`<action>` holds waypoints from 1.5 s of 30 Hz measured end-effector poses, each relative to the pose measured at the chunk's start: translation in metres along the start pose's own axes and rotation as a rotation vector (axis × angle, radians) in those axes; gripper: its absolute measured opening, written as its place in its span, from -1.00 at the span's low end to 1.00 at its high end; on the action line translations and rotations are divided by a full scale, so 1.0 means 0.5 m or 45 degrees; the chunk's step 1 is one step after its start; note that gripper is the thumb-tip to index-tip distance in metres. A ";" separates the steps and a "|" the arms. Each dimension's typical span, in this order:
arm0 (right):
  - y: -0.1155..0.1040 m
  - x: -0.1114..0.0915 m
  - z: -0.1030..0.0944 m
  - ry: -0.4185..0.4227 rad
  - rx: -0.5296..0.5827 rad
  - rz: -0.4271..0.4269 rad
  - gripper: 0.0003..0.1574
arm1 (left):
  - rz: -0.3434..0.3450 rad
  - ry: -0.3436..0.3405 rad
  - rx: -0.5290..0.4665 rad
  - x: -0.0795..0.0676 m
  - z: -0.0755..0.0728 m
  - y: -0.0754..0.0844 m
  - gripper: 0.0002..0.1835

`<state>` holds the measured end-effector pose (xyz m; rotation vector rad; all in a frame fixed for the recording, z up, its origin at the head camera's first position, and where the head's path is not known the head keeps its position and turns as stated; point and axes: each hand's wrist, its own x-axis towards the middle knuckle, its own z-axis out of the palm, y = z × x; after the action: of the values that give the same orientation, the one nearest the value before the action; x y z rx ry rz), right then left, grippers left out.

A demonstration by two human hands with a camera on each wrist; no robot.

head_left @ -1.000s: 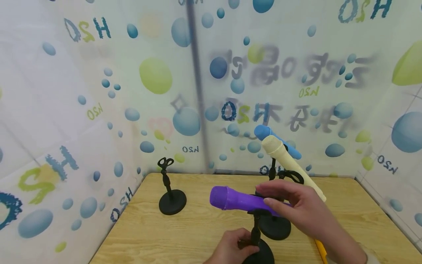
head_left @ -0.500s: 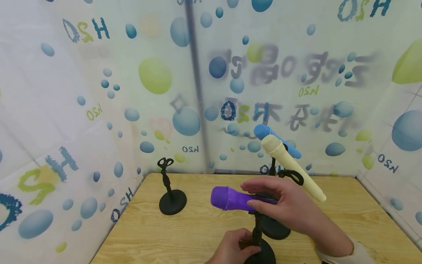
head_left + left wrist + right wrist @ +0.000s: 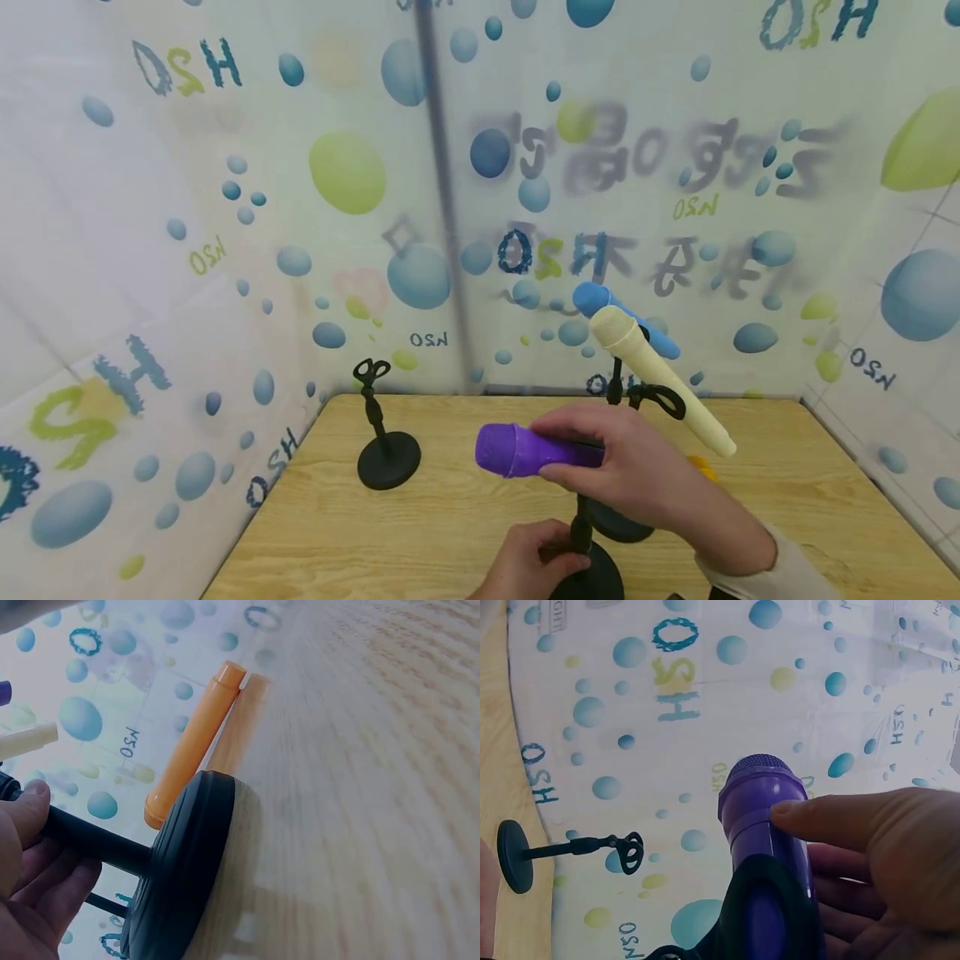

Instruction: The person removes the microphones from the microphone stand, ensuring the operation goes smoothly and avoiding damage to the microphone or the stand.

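My right hand (image 3: 630, 471) grips a purple microphone (image 3: 497, 450), thumb on one side and fingers on the other, just behind its head. In the right wrist view the thumb presses below the mesh head, and the black clip (image 3: 763, 866) of a stand wraps the microphone's body. Below it my left hand (image 3: 528, 562) holds the stem of that black microphone stand (image 3: 600, 575). The left wrist view shows thumb and fingers around the stem above the round base, which is at the wooden tabletop.
A stand with a bare clip (image 3: 387, 460) is at the back left. Cream (image 3: 663, 375) and blue (image 3: 592, 297) microphones rest tilted on stands at the back right. An orange microphone-like tube (image 3: 195, 746) lies on the table (image 3: 420, 533), mostly behind my right arm. Printed curtains enclose the table.
My right hand has slid left along the purple microphone toward its head and now grips it more closely. My left hand stays on the stand's stem.
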<state>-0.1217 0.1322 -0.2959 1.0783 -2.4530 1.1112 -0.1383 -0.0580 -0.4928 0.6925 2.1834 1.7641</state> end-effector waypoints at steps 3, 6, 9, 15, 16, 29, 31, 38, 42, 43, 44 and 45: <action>-0.001 0.004 0.000 -0.038 -0.037 0.020 -0.50 | 0.054 0.013 0.005 0.002 0.002 -0.004 -0.81; -0.003 0.009 0.000 -0.076 -0.056 0.043 -0.48 | 0.063 0.024 -0.014 0.002 0.004 -0.005 -0.83; -0.005 0.013 0.000 -0.084 -0.065 0.042 -0.48 | 0.044 0.028 -0.031 0.002 0.005 -0.002 -0.86; -0.007 0.016 0.003 -0.063 -0.061 0.041 -0.51 | 0.003 0.029 -0.061 0.006 0.007 0.006 -0.96; -0.007 0.017 0.003 -0.061 -0.053 0.044 -0.51 | -0.009 0.029 -0.063 0.006 0.007 0.006 -0.97; -0.009 0.021 0.018 -0.021 0.038 0.084 -0.53 | -0.092 -0.003 -0.038 0.012 0.000 0.018 -0.93; -0.010 0.023 0.021 -0.011 0.043 0.088 -0.52 | -0.090 -0.006 -0.025 0.013 -0.001 0.020 -0.91; -0.019 0.032 0.030 -0.011 0.106 0.126 -0.51 | -0.093 -0.034 -0.013 0.016 -0.006 0.017 -0.93; -0.023 0.036 0.033 -0.015 0.129 0.146 -0.51 | -0.081 -0.049 -0.026 0.018 -0.006 0.015 -0.95; -0.023 0.038 0.033 -0.016 0.131 0.148 -0.51 | -0.082 -0.051 -0.029 0.018 -0.006 0.015 -0.95; -0.024 0.039 0.034 -0.018 0.134 0.148 -0.51 | -0.086 -0.052 -0.032 0.018 -0.006 0.016 -0.95; -0.025 0.040 0.034 -0.020 0.135 0.151 -0.51 | -0.092 -0.053 -0.035 0.018 -0.006 0.016 -0.94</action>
<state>-0.1254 0.1039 -0.2911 0.9849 -2.5236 1.2867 -0.1459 -0.0550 -0.4835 0.6301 2.1257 1.7250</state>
